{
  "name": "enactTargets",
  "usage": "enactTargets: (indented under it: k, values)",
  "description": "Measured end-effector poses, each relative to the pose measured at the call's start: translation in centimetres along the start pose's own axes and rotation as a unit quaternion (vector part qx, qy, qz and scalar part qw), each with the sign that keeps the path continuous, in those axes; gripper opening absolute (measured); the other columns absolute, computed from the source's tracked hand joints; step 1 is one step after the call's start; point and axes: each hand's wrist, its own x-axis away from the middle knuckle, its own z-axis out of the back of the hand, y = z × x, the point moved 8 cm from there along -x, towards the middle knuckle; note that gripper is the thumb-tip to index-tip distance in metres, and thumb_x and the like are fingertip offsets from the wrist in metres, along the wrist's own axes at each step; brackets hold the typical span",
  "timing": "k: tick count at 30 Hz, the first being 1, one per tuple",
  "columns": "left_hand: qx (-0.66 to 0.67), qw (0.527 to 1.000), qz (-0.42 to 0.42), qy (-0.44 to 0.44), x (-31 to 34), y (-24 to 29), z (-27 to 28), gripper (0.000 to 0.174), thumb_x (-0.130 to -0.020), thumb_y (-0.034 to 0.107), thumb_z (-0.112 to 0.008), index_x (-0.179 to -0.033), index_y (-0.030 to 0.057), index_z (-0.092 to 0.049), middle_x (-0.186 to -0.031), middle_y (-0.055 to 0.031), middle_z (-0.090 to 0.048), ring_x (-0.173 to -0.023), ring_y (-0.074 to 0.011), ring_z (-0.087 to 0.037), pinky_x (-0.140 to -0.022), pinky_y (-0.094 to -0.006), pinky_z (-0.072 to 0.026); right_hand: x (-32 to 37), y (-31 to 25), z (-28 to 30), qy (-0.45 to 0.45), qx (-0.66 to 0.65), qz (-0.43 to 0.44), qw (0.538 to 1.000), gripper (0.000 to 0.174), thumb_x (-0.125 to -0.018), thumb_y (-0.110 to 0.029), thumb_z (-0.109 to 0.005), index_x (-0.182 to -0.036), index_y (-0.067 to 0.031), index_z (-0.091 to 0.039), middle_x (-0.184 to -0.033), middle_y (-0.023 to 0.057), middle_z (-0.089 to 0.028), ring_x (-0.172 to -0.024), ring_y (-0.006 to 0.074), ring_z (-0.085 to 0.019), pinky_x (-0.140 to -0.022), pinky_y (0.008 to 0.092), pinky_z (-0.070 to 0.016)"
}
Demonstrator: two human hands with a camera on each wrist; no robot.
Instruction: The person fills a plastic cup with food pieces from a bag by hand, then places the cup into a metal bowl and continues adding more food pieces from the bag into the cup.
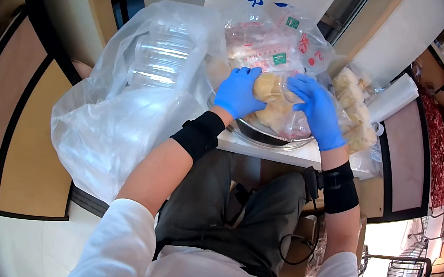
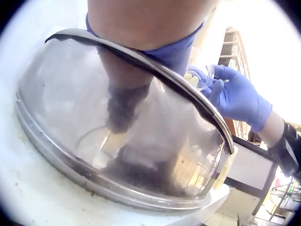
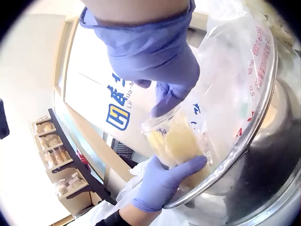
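Observation:
A clear plastic jar (image 3: 157,125) holding pale yellow pieces (image 3: 176,141) lies tilted above a round metal basin (image 3: 256,136). My left hand (image 1: 240,92) grips the jar's lower part, its fingers across the side in the right wrist view. At the open rim, my right hand (image 1: 317,110) pinches the jar between thumb and fingers. Both hands wear blue gloves. More of the yellow food (image 1: 272,116) lies in clear plastic in the basin, beneath the hands. The left wrist view mostly shows the basin's shiny outer wall (image 2: 66,94); my left fingers are hidden there.
Left of the basin, a large plastic bag (image 1: 101,124) holds stacked clear jars (image 1: 162,58). Printed plastic bags (image 1: 267,46) lie behind it. Bagged pale food (image 1: 356,111) and a white plastic roll (image 1: 396,97) are at the right, near the white table edge (image 1: 295,156).

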Motion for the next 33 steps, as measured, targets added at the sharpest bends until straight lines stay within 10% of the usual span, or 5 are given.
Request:
enactTargets:
  k: [7,12,16,22,33]
  values:
    - [0.064,0.993,0.055,0.088,-0.3,-1.3,0.9,0.081,-0.061,0.044,-0.079,-0.125,0.0042,-0.050,-0.112,-0.0203,-0.060,-0.104,-0.0358,-0.057,-0.089,-0.0423,-0.0469,-0.5,1.5,6.7,0.040,0.271,0.053,0.960,0.022,-0.088,-0.019,-0.054,-0.091,-0.0006,-0.065,-0.081,0.0088,-0.069,-0.068,0.0264,-0.066,-0.065,0.0324,-0.0515]
    - [0.058,0.991,0.096,0.077,-0.2,-1.7,0.9,0.081,-0.062,0.048,-0.078,-0.123,0.0027,-0.051,-0.111,-0.0200,-0.060,-0.105,-0.0352,-0.058,-0.088,-0.0423,-0.0477,-0.5,5.7,4.4,-0.081,0.707,0.081,0.698,0.022,-0.084,-0.020,-0.055,-0.094,-0.0035,-0.067,-0.094,0.0201,-0.066,-0.082,0.0356,-0.064,-0.076,0.0427,-0.0512]
    - [0.034,0.994,0.081,0.062,-0.2,-1.1,0.7,0.082,-0.061,0.051,-0.078,-0.122,0.0025,-0.052,-0.111,-0.0196,-0.060,-0.105,-0.0345,-0.058,-0.088,-0.0425,-0.0479,-2.4,9.0,5.7,0.057,0.621,0.202,0.755,0.021,-0.084,-0.020,-0.055,-0.092,-0.0046,-0.068,-0.096,0.0204,-0.066,-0.089,0.0346,-0.064,-0.079,0.0424,-0.0511]
    - [0.001,0.997,0.075,0.027,-0.4,-1.2,0.1,0.087,-0.062,0.051,-0.077,-0.129,0.0046,-0.046,-0.115,-0.0206,-0.057,-0.105,-0.0362,-0.057,-0.087,-0.0445,-0.0482,-3.3,12.1,6.5,0.016,0.614,0.048,0.787,0.027,-0.083,-0.017,-0.059,-0.107,-0.0042,-0.062,-0.105,0.0214,-0.062,-0.094,0.0348,-0.061,-0.083,0.0419,-0.0478]
    - [0.074,0.989,-0.043,0.117,-0.4,-0.5,0.8,0.078,-0.056,0.027,-0.084,-0.124,0.0086,-0.050,-0.118,-0.0168,-0.054,-0.114,-0.0320,-0.049,-0.095,-0.0380,-0.0437,3.9,-7.2,2.8,0.079,0.447,0.147,0.879,0.016,-0.080,-0.011,-0.069,-0.093,-0.0026,-0.068,-0.083,0.0053,-0.068,-0.075,0.0141,-0.063,-0.069,0.0269,-0.0499]
